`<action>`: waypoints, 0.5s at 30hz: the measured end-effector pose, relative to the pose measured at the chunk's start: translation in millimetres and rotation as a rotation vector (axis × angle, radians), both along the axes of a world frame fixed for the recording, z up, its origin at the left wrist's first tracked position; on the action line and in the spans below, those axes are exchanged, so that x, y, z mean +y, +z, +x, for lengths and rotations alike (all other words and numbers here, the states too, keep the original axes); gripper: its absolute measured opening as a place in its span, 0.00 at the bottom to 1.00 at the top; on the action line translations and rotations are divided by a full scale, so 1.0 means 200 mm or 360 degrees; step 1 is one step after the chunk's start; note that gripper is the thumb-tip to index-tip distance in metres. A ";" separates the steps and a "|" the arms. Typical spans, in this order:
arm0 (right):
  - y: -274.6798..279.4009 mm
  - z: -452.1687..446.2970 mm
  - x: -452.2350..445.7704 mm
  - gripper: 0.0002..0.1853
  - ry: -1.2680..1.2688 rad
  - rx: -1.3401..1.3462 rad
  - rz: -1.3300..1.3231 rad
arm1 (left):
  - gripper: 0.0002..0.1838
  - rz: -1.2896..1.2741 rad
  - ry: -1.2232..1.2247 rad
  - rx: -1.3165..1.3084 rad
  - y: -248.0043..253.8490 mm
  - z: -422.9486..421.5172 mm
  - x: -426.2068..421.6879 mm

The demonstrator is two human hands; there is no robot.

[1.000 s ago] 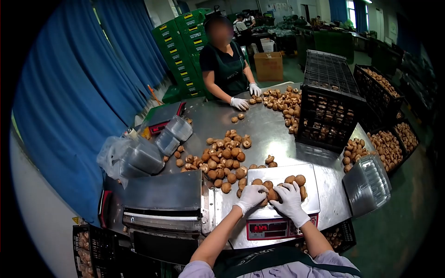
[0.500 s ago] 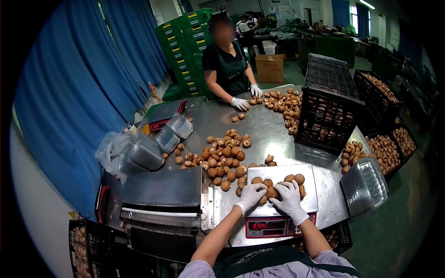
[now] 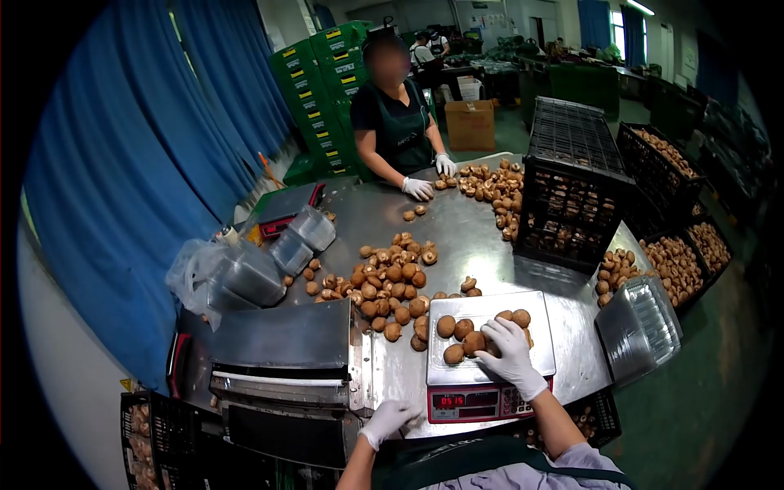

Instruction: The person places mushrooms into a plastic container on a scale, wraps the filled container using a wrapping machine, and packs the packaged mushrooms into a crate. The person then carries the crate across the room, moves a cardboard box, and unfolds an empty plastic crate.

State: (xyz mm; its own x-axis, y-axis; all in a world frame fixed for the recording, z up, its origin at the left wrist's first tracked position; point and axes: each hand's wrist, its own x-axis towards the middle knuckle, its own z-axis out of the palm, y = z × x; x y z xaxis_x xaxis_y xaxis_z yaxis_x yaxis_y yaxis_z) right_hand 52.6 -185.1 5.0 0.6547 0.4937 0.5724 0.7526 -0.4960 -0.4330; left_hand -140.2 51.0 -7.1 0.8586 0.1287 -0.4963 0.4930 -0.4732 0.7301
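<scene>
A digital scale [image 3: 535, 306] with a red-framed front panel stands before me, its red display reading about 0.515. Several brown shiitake mushrooms [image 3: 463, 328] lie on its platform, seemingly in a clear plastic tray [image 3: 441, 341] that is hard to make out. My right hand [image 3: 513, 355], in a white glove, curls its fingers over the mushrooms on the right side of the scale, covering some. Left of the scale's front, my gloved left hand [image 3: 387, 423] hovers at the table edge, fingers loosely apart; I see nothing in it.
A mushroom pile [image 3: 392, 282] lies beyond the scale on the metal table [image 3: 457, 253]. Clear trays [image 3: 641, 331] are stacked right, black crates [image 3: 572, 188] behind them. A metal-topped machine [image 3: 282, 335] stands left. Across the table, a co-worker's gloved hands [image 3: 419, 189] rest near mushrooms.
My left hand has left the mushrooms and moved down and left to the table edge. My right hand stays on them. The display has dropped from about 0.705 to 0.515.
</scene>
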 end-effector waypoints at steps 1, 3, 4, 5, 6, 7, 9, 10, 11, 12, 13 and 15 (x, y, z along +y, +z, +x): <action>0.02 0.00 -0.03 0.25 -0.0018 0.0046 0.0177 | 0.18 0.0006 0.0007 -0.0011 -0.04 -0.03 0.03; 0.05 0.02 -0.11 0.18 -0.0173 0.0095 0.0465 | 0.14 0.0331 0.0111 -0.0297 -0.17 -0.13 0.06; 0.06 0.02 -0.15 0.17 -0.0262 0.0213 0.0558 | 0.12 0.0140 0.0145 -0.0482 -0.19 -0.14 0.07; 0.06 0.03 -0.20 0.16 -0.0347 0.0330 0.0652 | 0.12 0.0147 0.0156 -0.0501 -0.17 -0.12 0.06; 0.02 0.06 -0.26 0.16 -0.0425 0.0352 0.0615 | 0.11 0.0173 0.0358 -0.0576 -0.13 -0.10 0.03; -0.02 0.08 -0.31 0.15 -0.0502 0.0368 0.0582 | 0.11 0.0199 0.0559 -0.0657 -0.10 -0.07 0.01; -0.05 0.10 -0.39 0.14 -0.0557 0.0373 0.0520 | 0.12 -0.0032 0.0757 -0.0628 -0.13 0.02 0.01; -0.07 0.10 -0.41 0.14 -0.0591 0.0403 0.0538 | 0.13 -0.0034 0.0801 -0.0697 -0.17 0.06 0.01; -0.08 0.10 -0.43 0.14 -0.0628 0.0433 0.0555 | 0.13 -0.0038 0.0842 -0.0767 -0.11 0.10 -0.02; -0.11 0.10 -0.45 0.14 -0.0651 0.0431 0.0528 | 0.13 -0.0050 0.0844 -0.0775 -0.09 0.14 -0.03; -0.16 0.11 -0.46 0.14 -0.0678 0.0427 0.0505 | 0.14 0.0041 0.0838 -0.0761 -0.14 0.18 -0.01; -0.24 0.12 -0.47 0.15 -0.0687 0.0446 0.0509 | 0.15 0.0062 0.0889 -0.0819 -0.03 0.25 -0.06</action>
